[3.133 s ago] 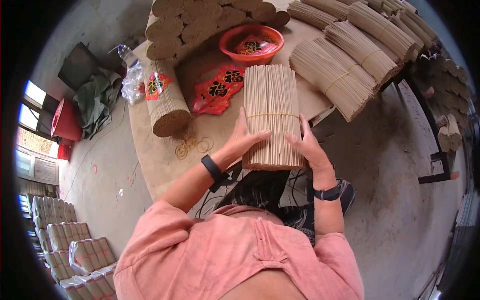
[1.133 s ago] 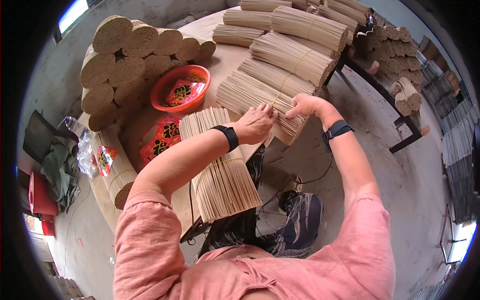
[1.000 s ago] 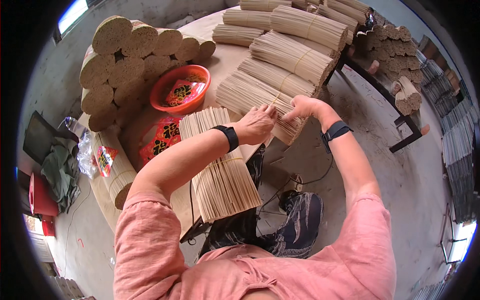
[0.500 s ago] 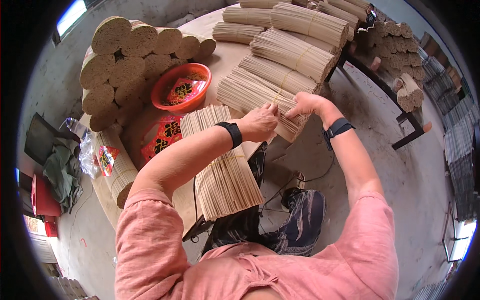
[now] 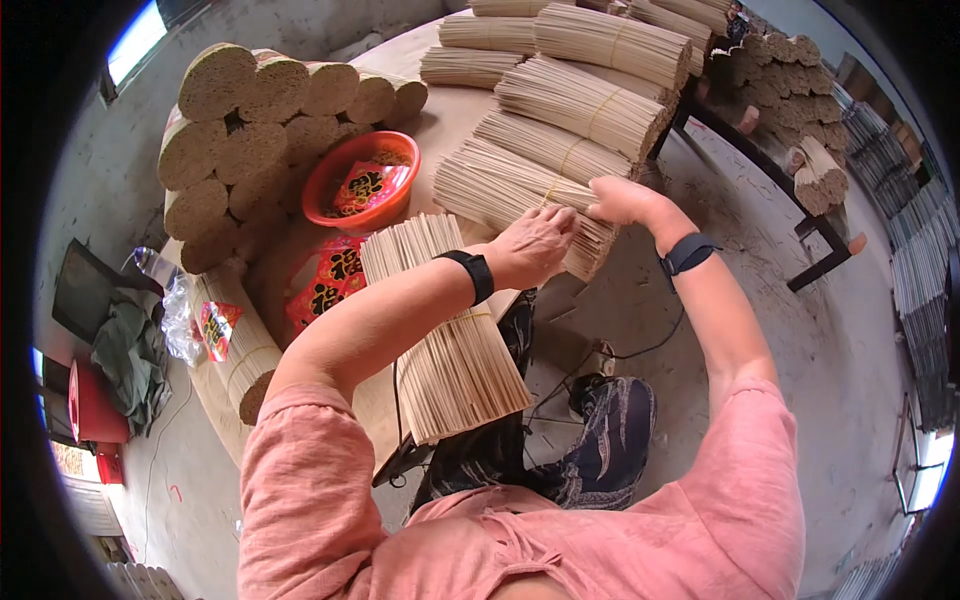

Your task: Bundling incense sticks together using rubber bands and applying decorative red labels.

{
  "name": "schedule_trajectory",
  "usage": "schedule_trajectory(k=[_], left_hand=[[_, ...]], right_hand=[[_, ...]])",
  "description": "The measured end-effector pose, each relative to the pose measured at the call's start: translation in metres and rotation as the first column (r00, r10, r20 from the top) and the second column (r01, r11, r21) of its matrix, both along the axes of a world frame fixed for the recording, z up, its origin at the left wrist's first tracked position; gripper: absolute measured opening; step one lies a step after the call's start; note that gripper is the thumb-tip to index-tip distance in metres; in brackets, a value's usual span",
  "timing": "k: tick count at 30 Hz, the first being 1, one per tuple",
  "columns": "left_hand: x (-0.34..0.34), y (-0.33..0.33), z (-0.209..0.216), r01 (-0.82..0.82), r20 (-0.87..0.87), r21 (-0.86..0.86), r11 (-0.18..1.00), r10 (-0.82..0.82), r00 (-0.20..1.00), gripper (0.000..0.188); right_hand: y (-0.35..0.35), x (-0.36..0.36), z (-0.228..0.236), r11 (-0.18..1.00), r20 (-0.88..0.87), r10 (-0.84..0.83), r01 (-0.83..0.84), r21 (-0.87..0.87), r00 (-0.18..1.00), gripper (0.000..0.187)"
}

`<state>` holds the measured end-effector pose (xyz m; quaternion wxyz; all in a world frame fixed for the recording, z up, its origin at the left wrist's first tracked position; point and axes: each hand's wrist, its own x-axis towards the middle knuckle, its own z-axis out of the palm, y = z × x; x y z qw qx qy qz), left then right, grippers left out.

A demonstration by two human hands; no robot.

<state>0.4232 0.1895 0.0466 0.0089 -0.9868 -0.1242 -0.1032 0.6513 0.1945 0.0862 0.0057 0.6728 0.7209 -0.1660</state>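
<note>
A bundle of thin pale wooden sticks, tied with a yellow band, lies nearest me in the row on the table. My left hand is closed over its near side by the band, fingers curled on the sticks. At the bundle's right end my right hand is closed on the sticks; its fingertips are partly hidden. Beneath my left forearm lies another banded bundle of sticks, jutting over the table edge toward my lap.
Several more stick bundles fill the table's far side. A red bowl holds a red printed card and yellow bands. Left of it, thick round bundles are stacked. Red printed sheets lie nearby. A dark metal frame stands at the right.
My left hand has moved slightly right and flattened over the bundle's edge. My right thumb, formerly spread over the sticks, has drawn in as that hand closed at the bundle's end.
</note>
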Motion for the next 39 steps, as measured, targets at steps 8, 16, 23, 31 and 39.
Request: schedule_trajectory(k=[8, 16, 23, 31, 39], left_hand=[[0.019, -0.011, 0.003, -0.007, -0.063, -0.051, 0.999, 0.004, 0.998, 0.084], [0.034, -0.026, -0.015, 0.122, -0.016, 0.291, 0.949, -0.123, 0.992, 0.086], [0.067, -0.024, -0.02, 0.11, 0.056, 0.17, 0.979, -0.121, 0.991, 0.088], [0.081, -0.018, -0.035, 0.042, 0.032, 0.375, 0.926, -0.058, 0.998, 0.061], [0.083, -0.014, -0.041, 0.013, -0.023, 0.144, 0.989, -0.009, 1.0, 0.051]], right_hand=[[-0.007, 0.003, 0.001, 0.98, 0.175, 0.081, -0.111, 0.166, 0.981, 0.026], [-0.011, -0.004, 0.014, 0.989, 0.212, 0.081, -0.105, 0.105, 0.974, 0.026], [-0.008, -0.006, 0.017, 0.991, 0.202, 0.135, -0.135, -0.014, 0.97, 0.024], [-0.012, 0.002, -0.002, 0.972, 0.402, 0.227, -0.231, -0.041, 0.887, 0.026], [-0.087, 0.028, 0.036, 0.996, 0.037, 0.069, -0.066, -0.059, 0.997, 0.026]])
